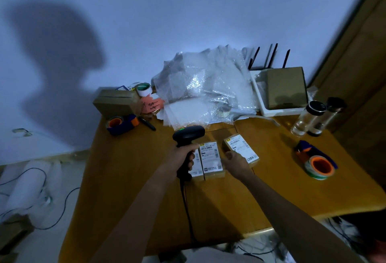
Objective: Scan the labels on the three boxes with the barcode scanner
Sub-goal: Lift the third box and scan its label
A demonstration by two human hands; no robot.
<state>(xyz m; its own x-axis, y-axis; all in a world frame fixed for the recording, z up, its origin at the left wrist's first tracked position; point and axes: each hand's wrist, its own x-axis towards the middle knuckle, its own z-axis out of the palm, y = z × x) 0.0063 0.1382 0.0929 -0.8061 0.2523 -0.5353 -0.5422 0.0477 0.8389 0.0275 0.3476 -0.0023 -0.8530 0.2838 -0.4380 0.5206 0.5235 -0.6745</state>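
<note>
Three small cardboard boxes with white shipping labels lie on the wooden table [271, 196]. The left box [197, 166] is partly hidden behind my left hand [181, 156], which grips the handle of a black barcode scanner [189, 135]; a green light shows on the scanner's head. The middle box [211, 157] touches the left one. Slightly apart and tilted sits the right box [240, 148]. My right hand [235, 161] rests with curled fingers between the middle and right boxes, touching the near edge of the right one. The scanner's cable [187, 206] runs toward me.
Bubble wrap [204, 87] is heaped at the back. A brown box [117, 103] and a tape dispenser [121, 125] lie back left, a white tray with a box [286, 89] back right, two clear bottles [309, 118] and another tape dispenser [317, 163] at the right.
</note>
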